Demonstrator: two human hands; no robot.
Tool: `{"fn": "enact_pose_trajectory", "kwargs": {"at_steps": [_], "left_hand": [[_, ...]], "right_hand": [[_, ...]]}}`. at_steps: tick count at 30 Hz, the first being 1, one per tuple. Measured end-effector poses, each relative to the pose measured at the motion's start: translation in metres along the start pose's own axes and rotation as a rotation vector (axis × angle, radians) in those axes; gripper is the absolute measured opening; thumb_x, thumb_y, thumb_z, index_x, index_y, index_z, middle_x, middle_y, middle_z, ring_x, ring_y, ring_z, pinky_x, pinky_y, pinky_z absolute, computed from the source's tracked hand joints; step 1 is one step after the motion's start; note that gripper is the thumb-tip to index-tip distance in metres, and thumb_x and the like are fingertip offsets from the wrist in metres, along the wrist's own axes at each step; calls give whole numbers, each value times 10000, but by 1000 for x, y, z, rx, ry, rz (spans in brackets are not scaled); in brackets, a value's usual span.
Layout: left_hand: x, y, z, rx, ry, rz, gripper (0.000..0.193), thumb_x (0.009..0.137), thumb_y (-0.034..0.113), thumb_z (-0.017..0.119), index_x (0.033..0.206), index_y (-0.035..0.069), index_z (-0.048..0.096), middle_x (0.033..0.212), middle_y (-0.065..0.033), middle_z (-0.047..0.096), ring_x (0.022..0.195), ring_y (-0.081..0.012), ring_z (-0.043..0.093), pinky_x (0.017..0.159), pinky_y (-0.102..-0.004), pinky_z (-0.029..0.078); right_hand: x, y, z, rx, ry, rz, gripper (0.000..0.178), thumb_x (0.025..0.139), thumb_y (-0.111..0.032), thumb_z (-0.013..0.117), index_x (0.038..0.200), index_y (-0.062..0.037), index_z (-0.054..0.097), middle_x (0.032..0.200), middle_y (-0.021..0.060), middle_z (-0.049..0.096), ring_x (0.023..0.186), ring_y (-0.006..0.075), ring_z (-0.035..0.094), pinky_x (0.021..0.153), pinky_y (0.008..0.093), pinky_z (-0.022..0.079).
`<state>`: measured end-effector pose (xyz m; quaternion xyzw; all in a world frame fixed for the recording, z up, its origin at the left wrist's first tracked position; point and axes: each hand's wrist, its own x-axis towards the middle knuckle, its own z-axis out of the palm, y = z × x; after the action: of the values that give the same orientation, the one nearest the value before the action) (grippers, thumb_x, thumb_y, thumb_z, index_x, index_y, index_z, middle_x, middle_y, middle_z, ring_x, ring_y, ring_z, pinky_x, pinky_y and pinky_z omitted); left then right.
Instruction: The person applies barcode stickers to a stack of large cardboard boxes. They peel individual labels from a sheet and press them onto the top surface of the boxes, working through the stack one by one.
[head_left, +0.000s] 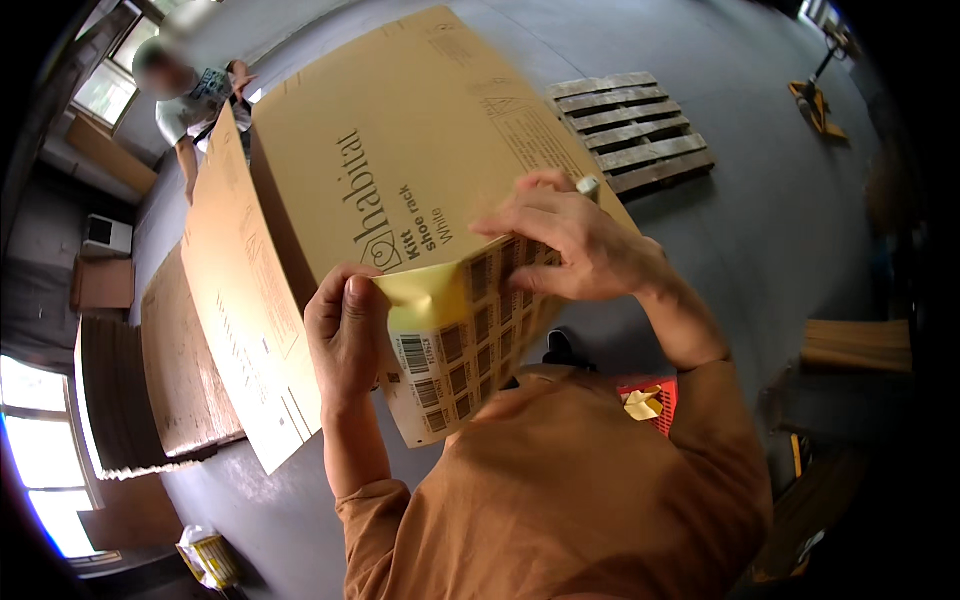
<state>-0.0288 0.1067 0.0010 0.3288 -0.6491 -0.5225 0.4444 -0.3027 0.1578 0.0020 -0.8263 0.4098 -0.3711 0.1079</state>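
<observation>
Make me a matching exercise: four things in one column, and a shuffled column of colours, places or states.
Things:
1. Label sheet
2. Wooden pallet
3. Basket
4. Wearer's shirt

Descriptions:
A. Red, with pale yellow scraps inside
B. Brown fabric
C. Pinched at one corner by the left hand
D. Slatted, lying on the grey floor

Right pairs: 1-C, 2-D, 3-A, 4-B.
</observation>
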Motion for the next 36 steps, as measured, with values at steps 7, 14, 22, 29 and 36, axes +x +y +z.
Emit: {"fn": "enact_pose_trajectory", "kwargs": {"at_steps": [7,14,22,29,36], "left_hand": [[18,-77,27,474,74,45,179,963,131,607,1075,-7,580,990,-144,674,937,-213,657,798,-307,518],[12,-115,57,1058,-228,340,201,873,104,662,1066,75,615,987,-103,649,1013,-301,586,957,-446,387],[22,-151,69,856,-225,79,94,925,90,528,931,43,609,874,-156,655,797,-366,614,718,-443,480],[28,-160,70,802,-203,-49,139,939,153,536,918,47,623,825,-207,660,738,-424,630,655,-493,493],[35,-175,71,790,-243,-16,191,942,153,509,845,29,616,792,-196,661,738,-397,622,742,-459,457]], "right_hand": [[-18,50,15,161,-270,429,258,812,-113,724,1054,-46,666,889,136,708,764,308,672,697,374,515],[-25,88,36,289,-455,536,270,824,-156,709,1075,-62,678,925,147,712,823,294,686,713,388,517],[-44,114,91,-224,-18,57,127,821,-110,691,947,-111,700,832,23,634,893,205,603,909,344,411],[-46,117,105,-290,79,28,30,786,-97,633,757,-104,631,778,18,597,821,188,589,747,317,463],[-47,112,103,-362,-2,27,20,764,-80,617,745,-75,622,787,31,579,836,184,581,751,316,462]]}}
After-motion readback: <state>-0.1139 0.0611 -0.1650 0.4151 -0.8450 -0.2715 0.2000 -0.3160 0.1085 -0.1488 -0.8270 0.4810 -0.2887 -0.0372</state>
